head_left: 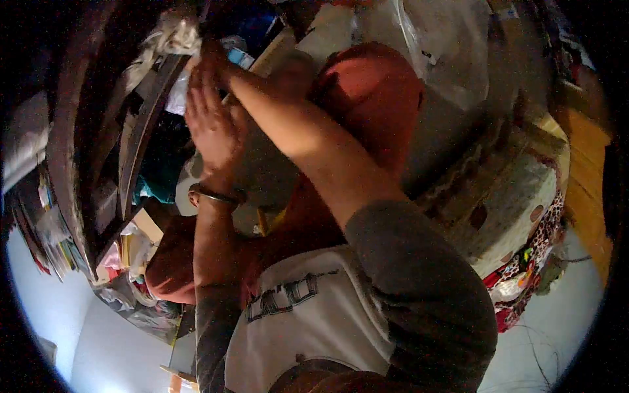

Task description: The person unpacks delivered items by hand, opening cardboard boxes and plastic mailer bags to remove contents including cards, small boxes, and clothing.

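Note:
My left hand (213, 124), with a metal bangle (219, 196) at the wrist, is raised with its fingers stretched out and nothing visible in it. Its fingertips meet or overlap my right hand (213, 65), which is dark and blurred, so its fingers and anything in them cannot be made out. Both hands are beside a dark wooden frame (144, 128). Pale crumpled cloth (177, 38) lies at the frame's top, close to my right hand. A whitish, plastic-like piece (177, 97) shows left of my left hand.
My bent knee in red cloth (377, 82) rises at the upper middle. Papers and mixed items (128, 252) fill the lower left. A worn pale cushion or bundle (504, 209) lies at the right, by leopard-patterned cloth (547, 242) and an orange-yellow panel (586, 177).

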Tool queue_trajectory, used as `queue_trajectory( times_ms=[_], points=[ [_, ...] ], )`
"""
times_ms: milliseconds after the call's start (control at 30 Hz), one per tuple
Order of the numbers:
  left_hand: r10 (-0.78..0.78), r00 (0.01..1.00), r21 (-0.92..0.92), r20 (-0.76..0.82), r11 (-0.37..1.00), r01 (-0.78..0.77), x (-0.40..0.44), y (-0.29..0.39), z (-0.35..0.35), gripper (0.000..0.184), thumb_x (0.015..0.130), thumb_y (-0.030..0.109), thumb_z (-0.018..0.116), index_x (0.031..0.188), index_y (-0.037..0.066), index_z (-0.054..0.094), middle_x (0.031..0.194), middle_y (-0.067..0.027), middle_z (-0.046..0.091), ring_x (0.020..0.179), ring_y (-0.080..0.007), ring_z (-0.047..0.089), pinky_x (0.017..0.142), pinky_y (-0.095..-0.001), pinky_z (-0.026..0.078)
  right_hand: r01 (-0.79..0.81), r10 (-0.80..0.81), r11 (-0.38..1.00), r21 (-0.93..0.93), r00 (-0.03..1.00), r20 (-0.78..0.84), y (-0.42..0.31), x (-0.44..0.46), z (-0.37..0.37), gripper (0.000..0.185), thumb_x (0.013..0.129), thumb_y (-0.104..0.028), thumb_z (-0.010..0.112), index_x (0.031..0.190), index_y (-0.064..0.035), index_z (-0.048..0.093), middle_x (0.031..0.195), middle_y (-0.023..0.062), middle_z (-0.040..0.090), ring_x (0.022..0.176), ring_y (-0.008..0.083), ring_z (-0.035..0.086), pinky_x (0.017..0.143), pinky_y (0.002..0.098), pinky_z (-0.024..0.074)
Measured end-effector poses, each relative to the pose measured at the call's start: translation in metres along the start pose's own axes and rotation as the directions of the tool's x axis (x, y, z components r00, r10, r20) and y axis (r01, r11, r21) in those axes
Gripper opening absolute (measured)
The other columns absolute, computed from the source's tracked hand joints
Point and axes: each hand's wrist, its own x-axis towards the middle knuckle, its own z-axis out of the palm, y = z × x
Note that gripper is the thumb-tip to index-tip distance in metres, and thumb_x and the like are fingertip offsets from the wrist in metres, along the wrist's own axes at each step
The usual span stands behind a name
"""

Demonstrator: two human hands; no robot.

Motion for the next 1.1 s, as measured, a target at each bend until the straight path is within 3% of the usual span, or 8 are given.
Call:
queue_trajectory(
  times_ms=[133, 267, 400, 433, 633, 867, 933, 1100],
  points=[
    [-0.118, 0.984, 0.288, 0.13, 0.955, 0.076, -0.007, -0.067, 0.042, 0.063, 0.089, 0.03, 0.053, 0.139, -0.001, 0.032, 0.14, -0.0235, 0.04, 0.128, -0.0422, 0.038, 0.105, -0.0505, 0.031, -0.243, 0.239, 0.97, 0.024, 0.965, 0.106, -0.026, 0.01, -0.043, 0.028, 0.082, -0.026, 0.06, 0.095, -0.0024, 0.066, 0.096, 0.0182, 0.066, 0.086, 0.03, 0.064, 0.081, 0.0421, 0.0502],
    [0.03, 0.964, 0.462, 0.266, 0.873, -0.155, -0.003, -0.091, 0.076, 0.057, 0.088, 0.033, 0.054, 0.133, 0.001, 0.044, 0.131, -0.0208, 0.05, 0.121, -0.0364, 0.047, 0.102, -0.0501, 0.035, -0.46, 0.452, 0.887, 0.025, 0.88, 0.144, -0.024, 0.009, -0.142, 0.035, 0.076, -0.029, 0.066, 0.095, 0.0003, 0.067, 0.094, 0.022, 0.066, 0.087, 0.0338, 0.066, 0.081, 0.0427, 0.0515],
    [-0.167, 0.98, 0.403, 0.112, 0.909, 0.109, 0.007, -0.066, 0.083, 0.051, 0.087, 0.036, 0.055, 0.123, 0.001, 0.053, 0.127, -0.0197, 0.054, 0.117, -0.0352, 0.05, 0.101, -0.0492, 0.037, -0.236, 0.291, 0.926, -0.295, 0.943, 0.16, 0.027, -0.007, -0.174, 0.016, 0.089, -0.012, 0.051, 0.082, -0.0016, 0.06, 0.066, 0.0124, 0.051, 0.053, 0.0213, 0.046, 0.052, 0.037, 0.0428],
    [-0.153, 0.984, 0.379, 0.089, 0.919, 0.108, 0.006, -0.071, 0.086, 0.051, 0.087, 0.037, 0.055, 0.123, 0.002, 0.054, 0.125, -0.0198, 0.055, 0.116, -0.0351, 0.051, 0.1, -0.0496, 0.037, -0.215, 0.178, 0.783, -0.584, 0.977, -0.121, 0.014, -0.012, -0.16, 0.025, 0.089, -0.011, 0.049, 0.066, -0.0041, 0.054, 0.055, 0.0104, 0.038, 0.046, 0.0213, 0.036, 0.045, 0.0377, 0.0367],
    [-0.275, 0.914, 0.212, 0.299, 0.953, 0.217, 0.025, -0.096, 0.07, 0.039, 0.087, 0.041, 0.055, 0.105, 0.007, 0.064, 0.101, -0.0222, 0.064, 0.094, -0.038, 0.062, 0.081, -0.0512, 0.05, -0.491, 0.528, 0.849, -0.192, 0.796, 0.296, -0.009, 0.002, -0.204, 0.023, 0.092, -0.014, 0.046, 0.075, -0.003, 0.057, 0.056, 0.01, 0.037, 0.047, 0.0195, 0.035, 0.047, 0.038, 0.0371],
    [-0.23, 0.939, 0.072, 0.256, 0.973, 0.219, 0.035, -0.088, 0.076, 0.029, 0.087, 0.033, 0.056, 0.094, 0.006, 0.064, 0.092, -0.0204, 0.065, 0.079, -0.0373, 0.064, 0.072, -0.0449, 0.053, -0.273, 0.286, 0.881, -0.387, 0.958, -0.026, 0.008, -0.026, -0.25, 0.024, 0.093, -0.018, 0.047, 0.078, -0.0013, 0.057, 0.056, 0.0107, 0.034, 0.047, 0.0208, 0.032, 0.05, 0.0393, 0.0375],
    [-0.233, 0.947, 0.016, 0.223, 0.972, 0.235, 0.038, -0.072, 0.062, 0.027, 0.087, 0.031, 0.057, 0.091, 0.006, 0.063, 0.09, -0.02, 0.065, 0.075, -0.0369, 0.064, 0.07, -0.0431, 0.053, -0.35, 0.405, 0.86, -0.371, 0.911, 0.08, -0.037, -0.045, -0.318, 0.033, 0.075, -0.026, 0.068, 0.094, -0.0002, 0.067, 0.09, 0.0206, 0.067, 0.087, 0.0339, 0.065, 0.078, 0.042, 0.0513],
    [-0.169, 0.975, -0.174, 0.143, 0.966, 0.192, 0.027, -0.027, 0.014, 0.031, 0.084, 0.029, 0.062, 0.105, 0.005, 0.063, 0.102, -0.0211, 0.064, 0.091, -0.0349, 0.064, 0.078, -0.0407, 0.052, -0.21, 0.21, 0.971, 0.112, 0.978, 0.014, -0.081, -0.118, -0.379, 0.02, 0.08, -0.018, 0.07, 0.091, -0.0016, 0.065, 0.08, 0.0095, 0.067, 0.066, 0.0196, 0.062, 0.061, 0.0339, 0.0488]
  ],
)
